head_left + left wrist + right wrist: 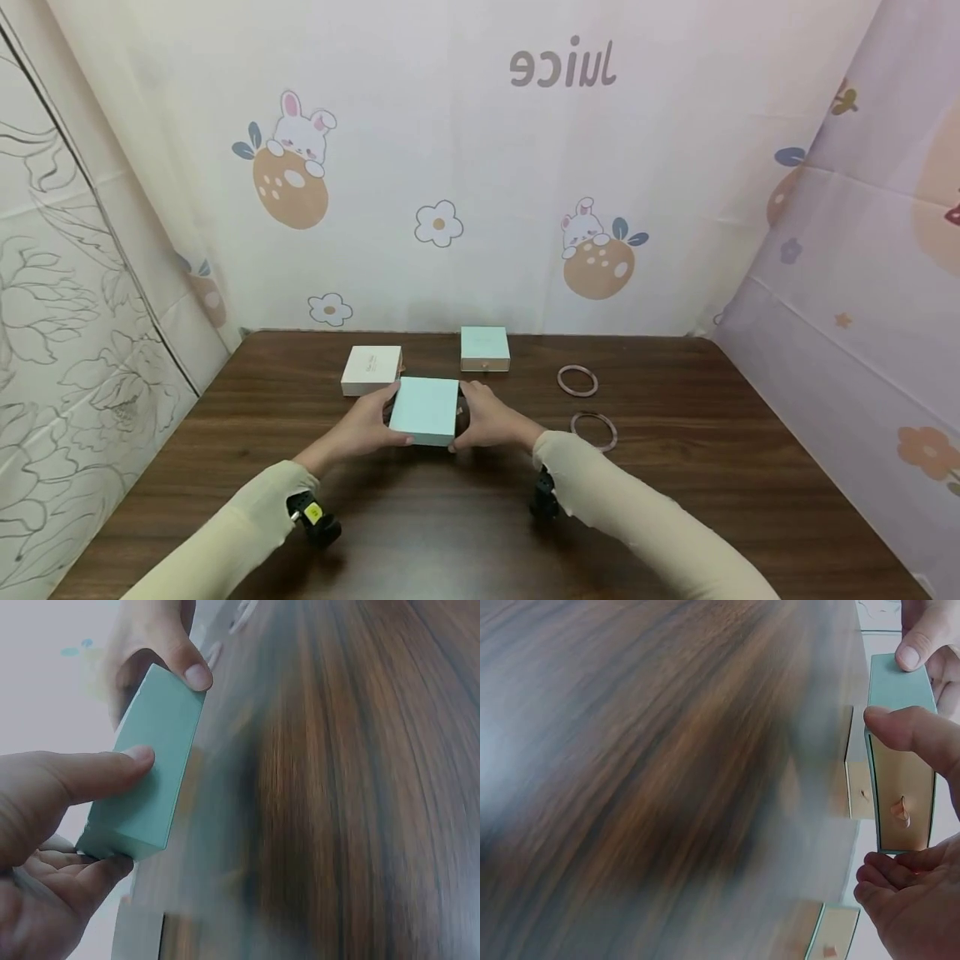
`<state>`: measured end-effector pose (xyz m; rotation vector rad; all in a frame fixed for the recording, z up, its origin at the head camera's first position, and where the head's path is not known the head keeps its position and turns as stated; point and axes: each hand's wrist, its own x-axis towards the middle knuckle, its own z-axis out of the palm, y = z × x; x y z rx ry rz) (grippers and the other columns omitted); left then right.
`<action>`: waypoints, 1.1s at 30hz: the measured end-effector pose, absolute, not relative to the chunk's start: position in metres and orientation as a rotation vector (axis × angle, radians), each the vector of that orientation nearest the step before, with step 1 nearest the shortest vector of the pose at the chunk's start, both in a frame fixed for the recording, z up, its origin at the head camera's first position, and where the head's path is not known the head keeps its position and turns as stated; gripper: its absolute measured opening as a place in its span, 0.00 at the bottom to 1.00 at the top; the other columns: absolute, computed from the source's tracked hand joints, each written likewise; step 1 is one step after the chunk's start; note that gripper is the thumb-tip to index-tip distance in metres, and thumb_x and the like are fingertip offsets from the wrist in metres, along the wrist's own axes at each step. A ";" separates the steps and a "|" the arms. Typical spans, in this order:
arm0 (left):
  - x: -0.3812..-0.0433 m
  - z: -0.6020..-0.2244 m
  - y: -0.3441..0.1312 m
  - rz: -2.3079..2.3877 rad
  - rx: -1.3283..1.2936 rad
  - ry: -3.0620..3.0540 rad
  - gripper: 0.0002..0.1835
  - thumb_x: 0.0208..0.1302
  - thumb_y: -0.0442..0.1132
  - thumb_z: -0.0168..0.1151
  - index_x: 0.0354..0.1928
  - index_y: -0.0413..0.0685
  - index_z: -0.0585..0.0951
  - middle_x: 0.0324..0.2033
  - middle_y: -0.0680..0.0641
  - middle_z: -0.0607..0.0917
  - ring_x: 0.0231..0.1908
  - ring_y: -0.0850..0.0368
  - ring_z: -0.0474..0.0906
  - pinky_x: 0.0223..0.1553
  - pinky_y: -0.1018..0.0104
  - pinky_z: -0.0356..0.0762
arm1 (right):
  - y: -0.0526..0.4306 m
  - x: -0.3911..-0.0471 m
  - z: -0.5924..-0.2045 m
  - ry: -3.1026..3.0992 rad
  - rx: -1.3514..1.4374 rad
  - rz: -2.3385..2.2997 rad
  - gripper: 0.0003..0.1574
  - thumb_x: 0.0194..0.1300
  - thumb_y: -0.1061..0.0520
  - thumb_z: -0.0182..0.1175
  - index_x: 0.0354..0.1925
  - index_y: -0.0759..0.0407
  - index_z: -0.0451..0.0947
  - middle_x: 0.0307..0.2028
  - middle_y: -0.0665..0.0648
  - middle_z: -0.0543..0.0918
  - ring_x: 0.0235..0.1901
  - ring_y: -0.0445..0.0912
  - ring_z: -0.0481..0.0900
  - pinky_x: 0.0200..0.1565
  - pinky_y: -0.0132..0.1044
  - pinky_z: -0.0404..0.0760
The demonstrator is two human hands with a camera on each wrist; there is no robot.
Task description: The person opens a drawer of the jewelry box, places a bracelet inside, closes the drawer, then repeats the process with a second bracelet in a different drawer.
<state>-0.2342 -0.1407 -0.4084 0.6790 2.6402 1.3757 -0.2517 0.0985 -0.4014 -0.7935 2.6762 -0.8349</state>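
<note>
A mint-green drawer-style gift box (425,408) is held between both hands over the middle of the table. My left hand (367,423) grips its left side, the thumb (112,772) lying on the front face and the fingers curled around the back. From the right, my right hand (491,417) grips it with the thumb (904,729) at the front corner and fingers at the far edge. On that right side, a tan drawer front with a small ribbon pull (901,811) shows. I cannot tell whether the box's underside touches the tabletop.
Behind my left hand stands a white box (372,367); a second mint box (484,347) is at the table's back. Two pinkish ring-shaped bangles lie to the right, a farther bangle (560,382) and a nearer bangle (614,433). Patterned curtains border the brown wooden table (712,500).
</note>
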 end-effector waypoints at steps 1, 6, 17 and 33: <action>-0.234 -0.409 -0.138 1.382 0.681 2.635 0.52 0.46 0.32 0.76 0.68 0.22 0.54 0.65 0.28 0.63 0.62 0.41 0.64 0.57 0.52 0.68 | 0.102 -0.251 -0.401 2.680 -0.792 -0.828 0.64 0.48 0.50 0.75 0.71 0.67 0.49 0.64 0.66 0.61 0.64 0.57 0.58 0.58 0.50 0.66; -0.233 -0.410 -0.122 1.413 0.665 2.608 0.52 0.46 0.31 0.76 0.68 0.22 0.53 0.65 0.27 0.61 0.62 0.40 0.64 0.55 0.53 0.69 | 0.120 -0.250 -0.401 2.692 -0.774 -0.791 0.66 0.48 0.50 0.75 0.71 0.72 0.46 0.67 0.70 0.57 0.66 0.60 0.55 0.59 0.52 0.65; -0.230 -0.421 -0.092 1.441 0.640 2.616 0.53 0.44 0.32 0.77 0.68 0.23 0.54 0.66 0.29 0.61 0.63 0.41 0.64 0.55 0.53 0.69 | 0.149 -0.250 -0.404 2.657 -0.874 -0.821 0.60 0.45 0.52 0.76 0.69 0.66 0.56 0.58 0.64 0.66 0.58 0.56 0.63 0.56 0.51 0.67; -0.217 -0.433 -0.074 1.380 0.674 2.647 0.53 0.44 0.37 0.78 0.67 0.22 0.56 0.61 0.28 0.69 0.59 0.42 0.68 0.56 0.49 0.67 | 0.167 -0.241 -0.416 2.642 -0.854 -0.758 0.60 0.45 0.47 0.77 0.69 0.62 0.57 0.59 0.62 0.68 0.60 0.56 0.64 0.56 0.52 0.67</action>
